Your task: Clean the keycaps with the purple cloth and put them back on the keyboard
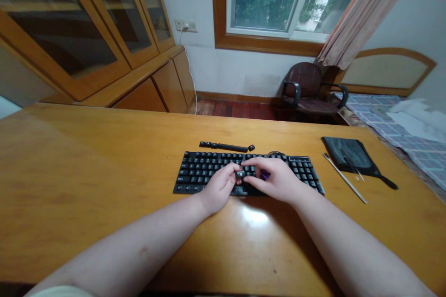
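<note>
A black keyboard (195, 167) lies on the wooden desk in front of me, with a bare strip showing in its bottom row. Just above that strip, my left hand (220, 186) pinches a small black keycap (240, 174) between thumb and fingers. My right hand (275, 177) is close on the other side, its thumb and index finger apart around the keycap's right edge. A small purple thing (265, 175) shows inside the curl of my right hand; its kind is mostly hidden. Behind the keyboard, several loose keycaps (208, 144) and a long spacebar (232, 147) lie in a row.
On the right of the desk (104, 158) are a black pouch (348, 154) with thin metal tools (355, 169) on it and a slim pale stick (344, 178). A cable (277, 153) curls behind the keyboard. Beyond the desk stand an office chair (306, 86) and a glass-door cabinet (121, 51).
</note>
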`<state>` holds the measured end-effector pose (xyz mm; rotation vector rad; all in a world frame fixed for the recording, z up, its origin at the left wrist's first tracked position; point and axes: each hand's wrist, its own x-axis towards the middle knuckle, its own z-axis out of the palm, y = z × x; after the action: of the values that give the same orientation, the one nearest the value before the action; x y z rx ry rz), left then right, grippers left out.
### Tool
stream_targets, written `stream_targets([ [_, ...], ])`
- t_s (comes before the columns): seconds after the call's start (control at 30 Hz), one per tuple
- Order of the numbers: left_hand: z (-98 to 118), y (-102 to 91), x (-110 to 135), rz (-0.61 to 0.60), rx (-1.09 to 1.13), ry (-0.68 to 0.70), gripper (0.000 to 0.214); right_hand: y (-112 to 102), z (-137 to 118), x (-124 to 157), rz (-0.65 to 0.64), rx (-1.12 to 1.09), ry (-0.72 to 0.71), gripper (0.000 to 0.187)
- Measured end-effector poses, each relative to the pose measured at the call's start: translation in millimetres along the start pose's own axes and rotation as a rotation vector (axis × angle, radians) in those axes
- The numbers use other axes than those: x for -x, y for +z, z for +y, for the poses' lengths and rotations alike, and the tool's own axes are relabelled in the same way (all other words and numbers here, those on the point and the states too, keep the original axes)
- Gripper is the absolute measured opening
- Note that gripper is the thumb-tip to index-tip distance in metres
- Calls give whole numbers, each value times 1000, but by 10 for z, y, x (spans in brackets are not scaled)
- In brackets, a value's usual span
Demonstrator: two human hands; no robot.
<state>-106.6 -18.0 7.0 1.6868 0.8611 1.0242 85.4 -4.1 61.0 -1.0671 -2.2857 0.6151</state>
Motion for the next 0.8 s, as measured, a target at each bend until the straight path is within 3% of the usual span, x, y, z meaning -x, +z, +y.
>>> stream_targets([
  [0.1,11,-14,16,-15,-120,44,20,-3,-52,11,-15,72,-92,21],
  [0.2,5,-10,13,-12,-170,51,20,-21,-71,16,-5,131,-95,18],
  [0.3,-17,3,-5,79,-215,36,20,-108,-74,18,-33,209,-11,16],
  [0.4,-32,8,-31,145,-300,33,19,-210,-57,18,-139,319,133,12],
  [0.6,-3,11,-50,-8,-541,74,14,-168,-29,17,-348,371,210,10],
  [0.8,6,34,-36,-102,-582,105,12,-58,-26,3,-407,330,218,13],
])
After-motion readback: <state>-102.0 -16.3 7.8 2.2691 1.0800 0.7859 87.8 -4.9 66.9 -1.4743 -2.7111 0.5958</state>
